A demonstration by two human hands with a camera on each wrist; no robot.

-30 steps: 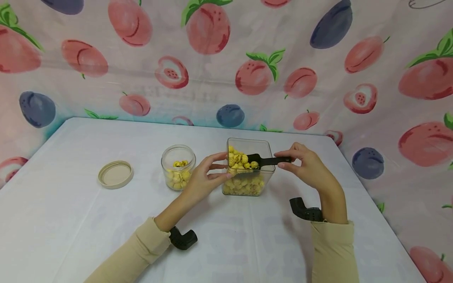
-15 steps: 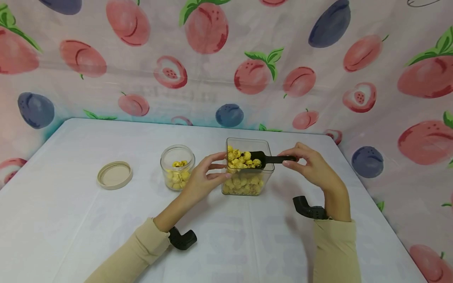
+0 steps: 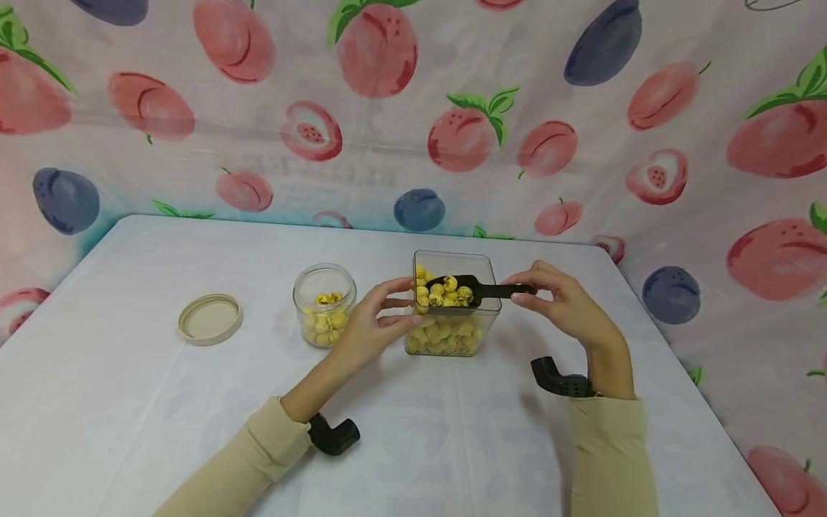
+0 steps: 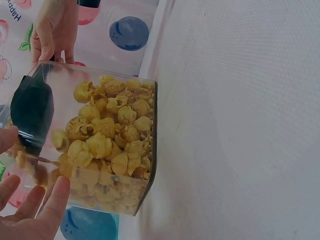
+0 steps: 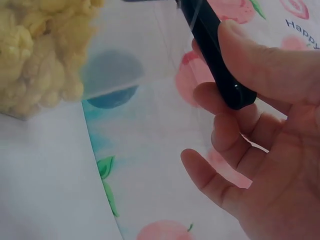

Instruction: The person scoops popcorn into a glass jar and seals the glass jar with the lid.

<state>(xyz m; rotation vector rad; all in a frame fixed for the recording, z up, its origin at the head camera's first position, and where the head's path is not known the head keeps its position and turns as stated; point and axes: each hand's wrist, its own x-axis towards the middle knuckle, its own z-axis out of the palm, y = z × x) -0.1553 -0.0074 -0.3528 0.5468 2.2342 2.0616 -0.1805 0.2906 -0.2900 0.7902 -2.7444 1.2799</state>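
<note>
My right hand [image 3: 565,305] pinches the handle of a black scoop [image 3: 494,291] between thumb and fingers. The scoop's bowl, loaded with yellow popcorn [image 3: 446,291], sits inside the top of a clear square container [image 3: 487,316]. More popcorn [image 4: 107,135] fills the lower part of that container, seen through its wall in the left wrist view. My left hand [image 3: 371,323] holds the container's left side near the rim, with the thumb at the front corner. In the right wrist view the scoop handle [image 5: 215,55] lies under the thumb, and the lower fingers hang free.
A round clear jar [image 3: 325,305], partly filled with popcorn, stands left of the square container, behind the left forearm. Farther left, a beige ring-rimmed lid [image 3: 209,319] lies on the white table [image 3: 413,445]. A fruit-print cloth [image 3: 368,179] hangs behind.
The scoop first drew right, then shifted back left and came up level under popcorn, which now rests in its bowl. My left hand and the container stayed put.
</note>
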